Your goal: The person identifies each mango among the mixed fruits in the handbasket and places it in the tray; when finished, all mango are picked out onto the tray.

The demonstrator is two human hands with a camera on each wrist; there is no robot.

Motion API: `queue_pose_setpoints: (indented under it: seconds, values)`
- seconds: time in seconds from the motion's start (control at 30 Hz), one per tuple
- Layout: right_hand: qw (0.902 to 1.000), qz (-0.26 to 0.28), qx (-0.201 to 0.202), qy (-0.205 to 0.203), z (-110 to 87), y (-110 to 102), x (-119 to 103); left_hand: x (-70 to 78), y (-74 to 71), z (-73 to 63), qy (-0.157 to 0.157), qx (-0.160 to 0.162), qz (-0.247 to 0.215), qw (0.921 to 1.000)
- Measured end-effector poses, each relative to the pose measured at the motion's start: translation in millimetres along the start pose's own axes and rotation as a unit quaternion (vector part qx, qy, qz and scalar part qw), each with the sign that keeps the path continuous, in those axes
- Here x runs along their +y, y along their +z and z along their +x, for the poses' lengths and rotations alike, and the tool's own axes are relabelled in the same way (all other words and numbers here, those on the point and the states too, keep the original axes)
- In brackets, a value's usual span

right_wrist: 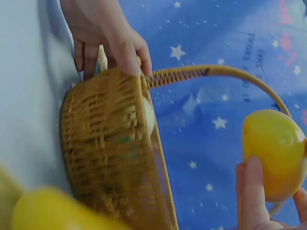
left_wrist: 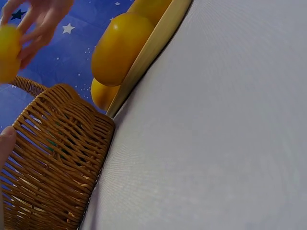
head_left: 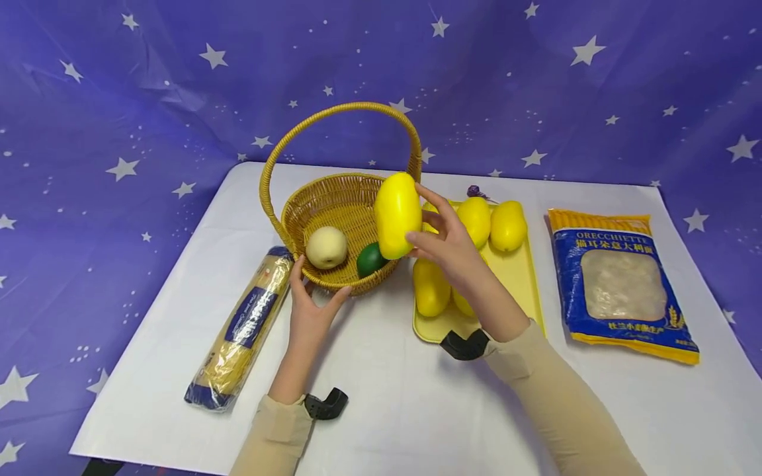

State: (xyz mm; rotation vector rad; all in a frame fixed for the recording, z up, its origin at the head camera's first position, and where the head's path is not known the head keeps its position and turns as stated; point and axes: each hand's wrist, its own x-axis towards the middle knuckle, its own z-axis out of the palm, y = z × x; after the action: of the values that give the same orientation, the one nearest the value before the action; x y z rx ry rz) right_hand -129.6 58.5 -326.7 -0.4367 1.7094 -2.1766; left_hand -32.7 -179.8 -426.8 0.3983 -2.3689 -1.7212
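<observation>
My right hand [head_left: 455,254] holds a yellow mango [head_left: 397,215] between thumb and fingers, raised over the right side of a wicker basket [head_left: 315,188]. At the basket's near rim, my left hand [head_left: 311,317] grips the wickerwork, its thumb and fingers spread along the edge. Inside lie a pale round fruit [head_left: 327,247] and a dark green fruit [head_left: 370,260]. More yellow mangoes [head_left: 508,226] lie on a yellow tray [head_left: 518,284] right of the basket, some partly hidden behind my right hand. The right wrist view shows the held mango [right_wrist: 271,151] near the basket handle [right_wrist: 225,69].
A clear pack of spaghetti [head_left: 241,330] lies left of the basket. To the right of the tray is a blue and orange bag of orecchiette pasta [head_left: 622,284]. A small dark purple thing [head_left: 474,191] sits behind the tray. A starry purple cloth [head_left: 506,86] hangs behind the white table [head_left: 381,396].
</observation>
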Motion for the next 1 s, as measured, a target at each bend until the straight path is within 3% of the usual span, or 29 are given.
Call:
queue_pose_setpoints:
  seconds: [0.17,0.3,0.4,0.6,0.83,1.0]
  values:
    - [0.9992,0.029,0.022,-0.015,-35.0,-37,2,-11.6,3.6,1.7,0.004,0.002,-0.002,1.0000]
    - [0.9977,0.050,0.037,-0.026,-62.6,-67,4,0.6,2.5,-2.0,-0.004,-0.001,-0.009,0.9999]
    - [0.9965,0.054,0.052,-0.038,-83.1,-93,9,1.2,2.9,-1.1,-0.007,-0.002,-0.009,0.9999]
    - [0.9950,0.058,0.075,-0.032,-115.8,-142,28,-13.2,7.4,3.1,0.008,0.012,-0.005,0.9999]
    - [0.9956,0.046,0.063,0.051,-124.7,-166,46,-14.1,7.4,2.1,0.008,0.023,-0.011,0.9996]
    - [0.9939,0.022,0.074,0.078,-123.7,-169,53,-14.2,8.5,2.2,0.007,0.020,-0.011,0.9997]
